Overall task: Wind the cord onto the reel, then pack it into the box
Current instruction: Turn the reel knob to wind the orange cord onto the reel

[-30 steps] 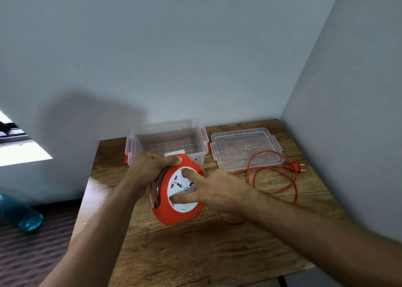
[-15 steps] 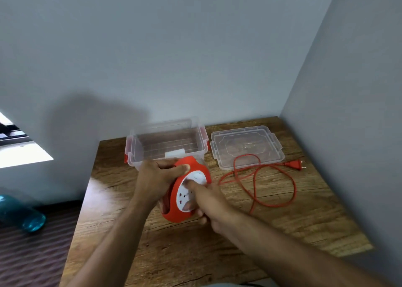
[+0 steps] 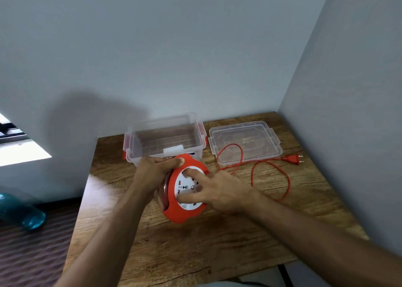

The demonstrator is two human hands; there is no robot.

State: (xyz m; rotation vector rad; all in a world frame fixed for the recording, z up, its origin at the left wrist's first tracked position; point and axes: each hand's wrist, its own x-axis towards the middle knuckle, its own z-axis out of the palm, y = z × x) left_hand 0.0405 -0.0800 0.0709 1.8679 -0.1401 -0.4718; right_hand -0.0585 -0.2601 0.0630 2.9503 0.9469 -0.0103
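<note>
An orange cord reel (image 3: 183,212) with a white socket face is held tilted above the wooden table (image 3: 217,243). My left hand (image 3: 152,173) grips its top and left rim. My right hand (image 3: 219,191) presses fingers onto the white socket face. Part of the cord is wound inside the reel. The loose orange cord (image 3: 269,167) lies in loops on the table to the right, partly over the lid, and ends in a plug (image 3: 292,159). The clear box (image 3: 165,139) with red latches stands open behind the reel.
The box's clear lid (image 3: 245,141) lies flat right of the box. Walls close in behind the table and on its right. A teal bottle (image 3: 21,212) lies on the floor at the left. The table's near edge runs under my forearms.
The loose cord has shortened and its loops have shifted on the table. My right hand has turned round on the socket face. The reel stays in my left hand.
</note>
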